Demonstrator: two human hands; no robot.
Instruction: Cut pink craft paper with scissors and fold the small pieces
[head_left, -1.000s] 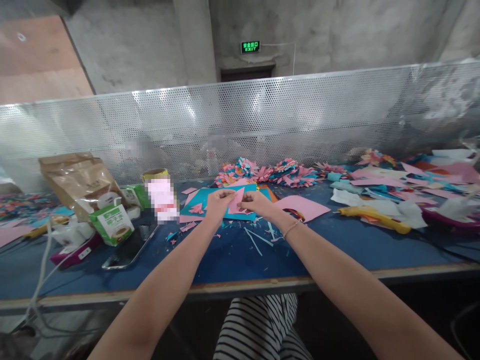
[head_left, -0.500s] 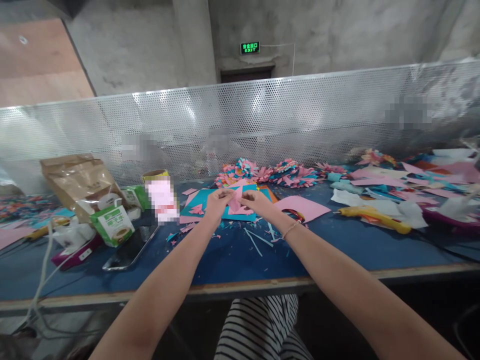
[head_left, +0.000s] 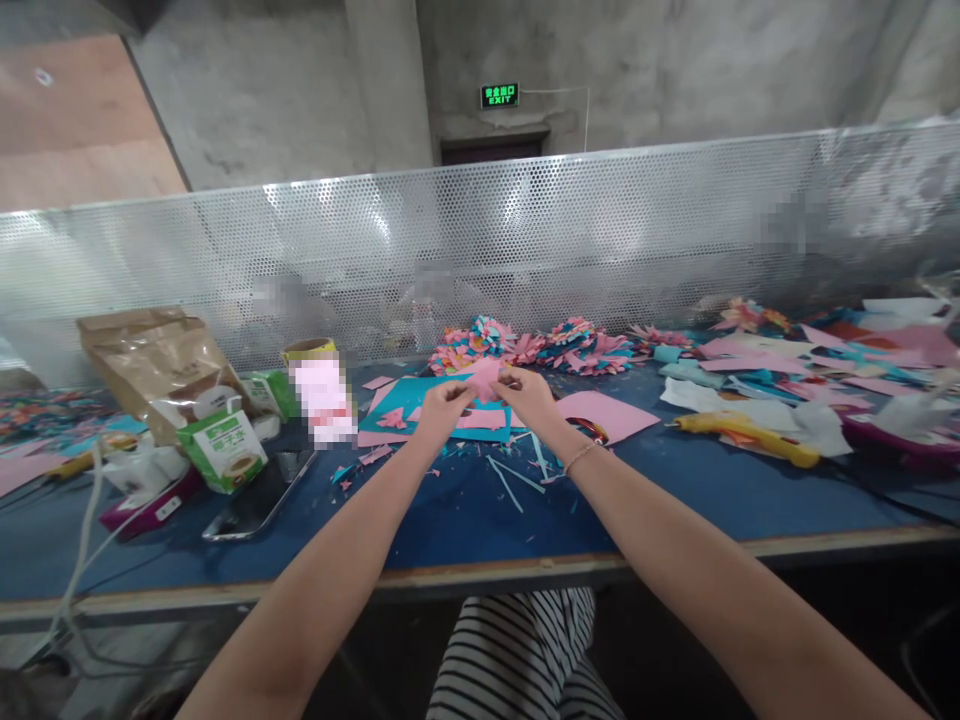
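Note:
A small piece of pink paper (head_left: 484, 381) is held up between my two hands, above the middle of the table. My left hand (head_left: 442, 408) pinches its left edge, fingers closed. On the other edge, my right hand (head_left: 529, 397) grips it between thumb and fingers. Beneath the hands lie blue sheets (head_left: 420, 395) with cut pink pieces (head_left: 392, 418) on them. Scissors (head_left: 591, 430) rest beside my right wrist, partly hidden by it, on a larger pink sheet (head_left: 626, 415).
Colourful paper flowers (head_left: 574, 348) line the back by a perforated metal screen (head_left: 637, 220). At left are a brown bag (head_left: 150, 365), a green packet (head_left: 227, 447) and a phone (head_left: 259, 497). A yellow glue gun (head_left: 750, 436) and paper scraps lie right.
The pink paper now looks spread wider between my hands. My left hand has moved slightly right, and my right hand has turned and shifted a little right.

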